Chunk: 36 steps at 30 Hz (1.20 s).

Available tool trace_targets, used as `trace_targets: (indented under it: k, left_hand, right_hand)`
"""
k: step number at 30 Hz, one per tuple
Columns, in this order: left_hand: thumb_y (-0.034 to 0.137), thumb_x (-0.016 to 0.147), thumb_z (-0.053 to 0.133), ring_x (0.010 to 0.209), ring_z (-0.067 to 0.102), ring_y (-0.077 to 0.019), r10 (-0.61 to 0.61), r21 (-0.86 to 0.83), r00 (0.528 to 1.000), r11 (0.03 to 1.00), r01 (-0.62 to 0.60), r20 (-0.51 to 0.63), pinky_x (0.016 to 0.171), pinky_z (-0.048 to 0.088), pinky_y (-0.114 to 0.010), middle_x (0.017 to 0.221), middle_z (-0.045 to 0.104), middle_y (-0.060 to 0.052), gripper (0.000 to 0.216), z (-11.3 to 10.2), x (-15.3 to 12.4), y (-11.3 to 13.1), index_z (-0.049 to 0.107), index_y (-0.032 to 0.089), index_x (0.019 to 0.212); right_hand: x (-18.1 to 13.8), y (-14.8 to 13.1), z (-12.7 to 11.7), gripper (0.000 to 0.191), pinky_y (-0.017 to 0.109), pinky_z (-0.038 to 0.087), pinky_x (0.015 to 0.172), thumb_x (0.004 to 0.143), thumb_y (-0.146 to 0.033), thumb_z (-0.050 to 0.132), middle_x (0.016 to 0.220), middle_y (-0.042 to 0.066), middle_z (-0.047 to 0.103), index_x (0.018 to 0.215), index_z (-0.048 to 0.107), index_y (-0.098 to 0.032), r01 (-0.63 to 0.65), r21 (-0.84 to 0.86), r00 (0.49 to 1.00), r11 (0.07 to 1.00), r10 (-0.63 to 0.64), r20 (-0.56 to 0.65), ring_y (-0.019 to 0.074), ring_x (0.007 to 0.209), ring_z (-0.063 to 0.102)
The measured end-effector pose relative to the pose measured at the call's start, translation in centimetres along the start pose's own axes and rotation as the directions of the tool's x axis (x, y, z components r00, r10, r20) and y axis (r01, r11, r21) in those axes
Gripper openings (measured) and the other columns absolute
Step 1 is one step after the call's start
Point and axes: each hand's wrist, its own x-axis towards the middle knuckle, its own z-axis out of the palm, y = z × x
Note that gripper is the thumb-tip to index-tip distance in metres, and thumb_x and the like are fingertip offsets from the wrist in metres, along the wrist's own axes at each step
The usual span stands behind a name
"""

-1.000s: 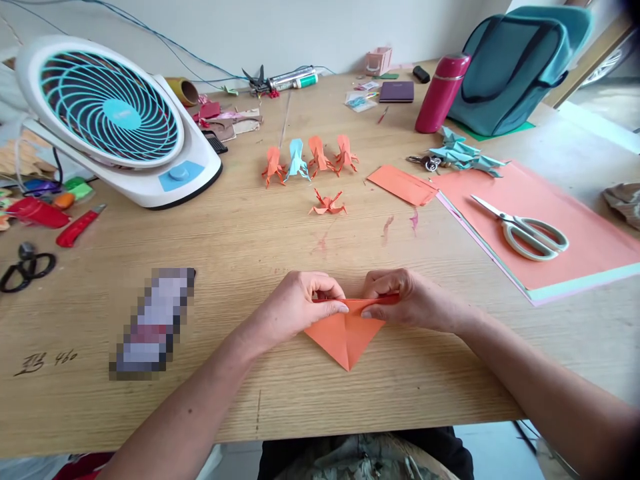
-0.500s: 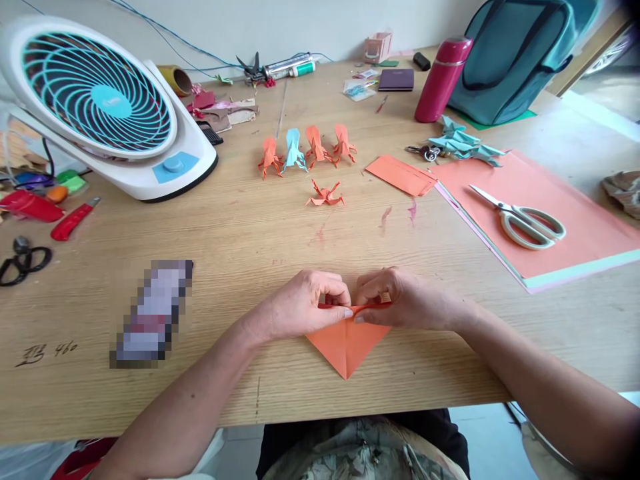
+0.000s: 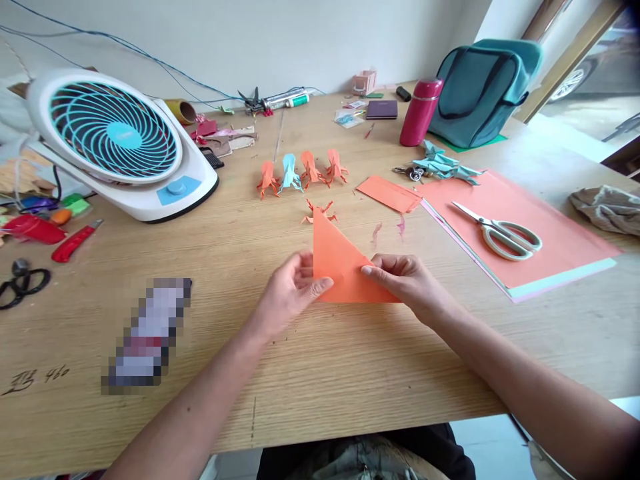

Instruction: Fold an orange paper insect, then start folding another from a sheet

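An orange sheet of origami paper (image 3: 336,263), folded into a triangle, is held up off the wooden table between both hands. My left hand (image 3: 295,285) pinches its left edge, thumb in front and fingers behind. On the slanted right edge, my right hand (image 3: 400,277) grips with the thumb on the face and the other fingers curled at the back. Behind the paper's top corner, a small orange folded figure (image 3: 327,212) is partly hidden. Farther back stands a row of several folded paper figures, orange ones and a light blue one (image 3: 290,172).
White-handled scissors (image 3: 505,235) lie on a stack of coloured paper (image 3: 555,247) at right, near cut orange strips (image 3: 390,193). A fan (image 3: 125,137), a red cutter (image 3: 75,241), black scissors (image 3: 23,285) and a blurred phone (image 3: 150,333) are at left. A pink bottle (image 3: 421,113) stands behind.
The orange paper has been lifted from the table and turned, its point now upward instead of toward me. Both hands have moved apart to its sides. The view has shifted slightly.
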Motion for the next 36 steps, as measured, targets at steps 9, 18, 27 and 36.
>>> trace_targets:
  k: [9, 18, 27, 36]
  left_hand:
    - [0.036, 0.069, 0.086, 0.085, 0.071, -0.0214, -0.205, -0.245, 0.979, 0.948, 0.203, 0.020, 0.083, 0.053, -0.033, 0.094, 0.080, -0.008, 0.031, 1.4, -0.7, 0.0, 0.077, 0.013, 0.088]
    - [0.036, 0.067, 0.088, 0.078, 0.070, -0.0194, -0.190, -0.288, 0.982, 0.941, 0.178, -0.014, 0.079, 0.054, -0.032, 0.085, 0.079, -0.006, 0.031, 1.4, -0.7, -0.1, 0.076, 0.013, 0.084]
    - [0.043, 0.070, 0.085, 0.081, 0.072, -0.0241, -0.169, -0.095, 0.986, 0.981, 0.169, 0.007, 0.074, 0.056, -0.033, 0.086, 0.079, -0.009, 0.035, 1.9, -1.0, -0.1, 0.077, 0.013, 0.086]
    - [0.036, 0.073, 0.085, 0.089, 0.073, -0.0229, -0.191, -0.179, 0.970, 0.960, 0.217, 0.152, 0.081, 0.055, -0.031, 0.099, 0.080, -0.007, 0.032, 0.8, -0.9, 0.0, 0.078, 0.016, 0.096]
  right_hand:
    - [-0.4, 0.8, 1.5, 0.043, 0.025, 0.037, 0.055, 0.068, -0.056, 0.082, 0.071, 0.000, 0.061, 0.072, 0.065, -0.017, -0.023, 0.069, 0.995, 0.997, 0.017, 0.096, 0.0120, 0.062, 0.050]
    - [-0.3, 1.2, 1.9, 0.039, 0.026, 0.040, 0.056, 0.071, -0.054, 0.081, 0.075, 0.001, 0.061, 0.069, 0.067, -0.017, 0.063, 0.012, 0.993, 0.998, -0.064, 0.104, 0.0135, 0.067, 0.052]
    - [-0.5, 1.0, 2.5, 0.046, 0.025, 0.032, 0.051, 0.074, -0.058, 0.077, 0.062, -0.005, 0.048, 0.066, 0.054, -0.019, 0.137, 0.018, 0.986, 0.990, -0.138, 0.088, 0.0097, 0.056, 0.040]
    - [-0.9, 0.5, 2.5, 0.044, 0.027, 0.030, 0.055, 0.083, -0.052, 0.071, 0.066, -0.004, 0.044, 0.065, 0.049, -0.019, 0.262, -0.162, 0.964, 0.951, -0.251, 0.082, 0.0112, 0.062, 0.039]
